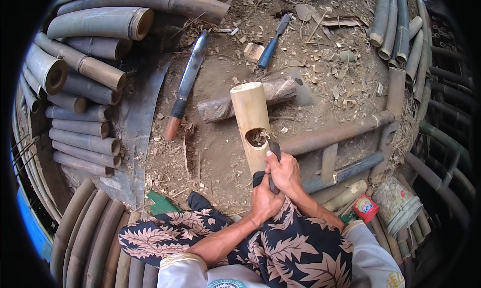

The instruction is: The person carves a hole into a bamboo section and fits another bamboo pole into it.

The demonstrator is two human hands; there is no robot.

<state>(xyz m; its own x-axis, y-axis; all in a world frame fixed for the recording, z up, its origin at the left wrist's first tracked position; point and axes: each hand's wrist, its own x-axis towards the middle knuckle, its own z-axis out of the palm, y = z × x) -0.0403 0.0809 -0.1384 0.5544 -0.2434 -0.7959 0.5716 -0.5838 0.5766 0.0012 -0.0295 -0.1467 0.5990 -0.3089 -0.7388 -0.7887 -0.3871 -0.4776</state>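
A pale peeled bamboo section [249, 103] rests tilted across a rough log [216, 110], its near end close to my lap. An oval opening in its upper side [257, 137] holds loose shavings. My right hand [283, 173] is closed around a narrow, dark-bladed cutting tool [275, 149], whose blade reaches the opening's near right edge. Just below, my left hand [266, 200] is wrapped round the tool's lower part, beside the bamboo's near end. Fingers hide most of the handle, so its exact kind cannot be told.
A machete [190, 70] and a blue-handled chisel [274, 41] lie on the chip-strewn ground beyond. Cut bamboo lengths [92, 25] are stacked at left. A bamboo frame [335, 132] stands at right, near a red packet [365, 209] and a dirty bucket [398, 203].
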